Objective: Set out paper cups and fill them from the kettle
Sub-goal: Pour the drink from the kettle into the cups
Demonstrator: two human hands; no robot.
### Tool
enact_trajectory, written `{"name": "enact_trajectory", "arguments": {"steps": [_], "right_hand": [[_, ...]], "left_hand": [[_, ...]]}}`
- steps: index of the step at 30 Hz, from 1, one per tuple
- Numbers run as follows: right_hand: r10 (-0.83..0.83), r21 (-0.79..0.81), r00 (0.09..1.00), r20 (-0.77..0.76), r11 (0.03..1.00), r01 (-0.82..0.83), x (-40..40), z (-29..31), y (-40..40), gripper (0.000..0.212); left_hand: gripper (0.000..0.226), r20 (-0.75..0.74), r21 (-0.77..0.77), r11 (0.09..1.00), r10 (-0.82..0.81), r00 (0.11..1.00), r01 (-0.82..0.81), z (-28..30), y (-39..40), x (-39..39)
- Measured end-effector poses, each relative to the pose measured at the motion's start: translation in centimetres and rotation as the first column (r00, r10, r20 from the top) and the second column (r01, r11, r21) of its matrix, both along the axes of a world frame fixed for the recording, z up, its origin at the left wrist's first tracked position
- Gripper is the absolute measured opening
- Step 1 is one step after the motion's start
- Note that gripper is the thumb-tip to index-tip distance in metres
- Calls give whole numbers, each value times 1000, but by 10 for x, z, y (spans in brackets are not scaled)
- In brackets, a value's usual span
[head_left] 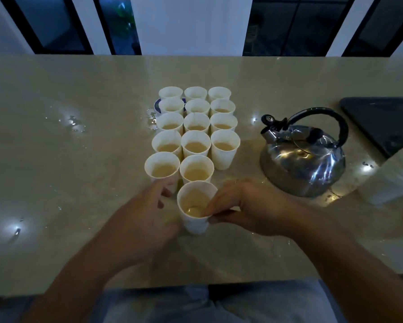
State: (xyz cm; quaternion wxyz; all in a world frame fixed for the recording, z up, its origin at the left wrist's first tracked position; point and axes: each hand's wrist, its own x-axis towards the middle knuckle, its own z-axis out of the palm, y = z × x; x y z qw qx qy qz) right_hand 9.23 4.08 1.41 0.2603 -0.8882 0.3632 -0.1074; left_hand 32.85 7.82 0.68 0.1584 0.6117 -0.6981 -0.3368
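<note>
I have the nearest paper cup [197,209] between both hands, close in front of me at the near end of the block of cups [195,129]. My right hand [247,206] pinches its rim on the kettle side: the thumb lies low against the outer wall near the lip, and a fingertip reaches over the edge toward the inside, so the grip is narrow, closed on the thin paper wall only. My left hand [146,213] curves round the opposite side of the same cup, fingers loosely bent and partly spread; the palm side seems to rest against the wall, but I cannot tell how firmly it presses. The cup stands upright on the counter [56,159], with pale brown liquid low in it and a bright glint on the surface. Just beyond it, away from me, the other cups stand in three rows touching one another, most showing the same pale drink; the row nearest the kettle stops one cup shorter, leaving a gap beside my right hand. The steel kettle [303,157] sits on the counter to the right of the cups, apart from them, spout toward the cups, black handle arched above. Water drops shine on the counter left of the cups.
</note>
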Motion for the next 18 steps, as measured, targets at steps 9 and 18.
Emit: {"name": "enact_trajectory", "arguments": {"steps": [9, 18], "right_hand": [[-226, 340, 897, 379, 936, 93, -24, 6, 11, 25], [-233, 130, 911, 341, 971, 199, -39, 17, 6, 22]], "left_hand": [[86, -434, -233, 963, 18, 901, -131, -29, 8, -50], [67, -532, -116, 991, -9, 847, -62, -24, -7, -69]]}}
